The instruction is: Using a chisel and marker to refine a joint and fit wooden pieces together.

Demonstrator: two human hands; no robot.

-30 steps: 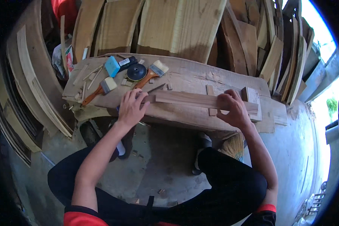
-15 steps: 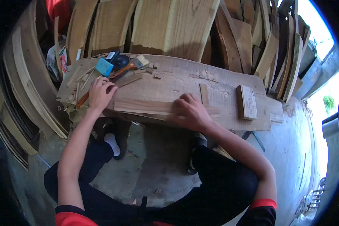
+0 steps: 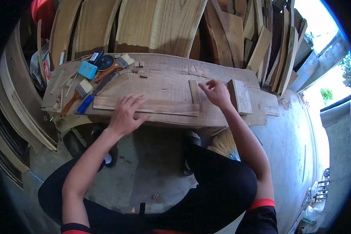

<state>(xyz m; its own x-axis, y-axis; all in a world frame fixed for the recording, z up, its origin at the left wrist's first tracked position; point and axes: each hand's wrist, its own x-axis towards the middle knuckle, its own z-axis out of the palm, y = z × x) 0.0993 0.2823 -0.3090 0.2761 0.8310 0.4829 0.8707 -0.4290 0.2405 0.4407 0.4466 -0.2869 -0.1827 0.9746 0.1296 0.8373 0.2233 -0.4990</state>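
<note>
A long flat wood strip (image 3: 167, 108) lies along the near edge of the cardboard-topped work surface (image 3: 160, 87). Over its middle is my left hand (image 3: 126, 113), fingers spread and thumb apart; whether the fingertips touch the wood I cannot tell. My right hand (image 3: 217, 94) is raised off the strip with thumb and fingers loosely apart, nothing visible in it. It is between a short thin wood piece (image 3: 194, 91), which meets the long strip at about a right angle, and a thick wood block (image 3: 241, 96) with markings on its face.
At the left lie a blue box (image 3: 88, 70), a round dark object (image 3: 105, 62), two brushes, one (image 3: 119, 64) behind the other (image 3: 82, 89), and a blue-handled tool (image 3: 85, 104). Large boards (image 3: 156, 27) lean behind. A straw broom (image 3: 224, 144) is below the right side.
My left hand has come from beside the tools to over the strip. My right hand has lifted off the strip and opened. The strip sits slightly farther left; the whole view has shifted.
</note>
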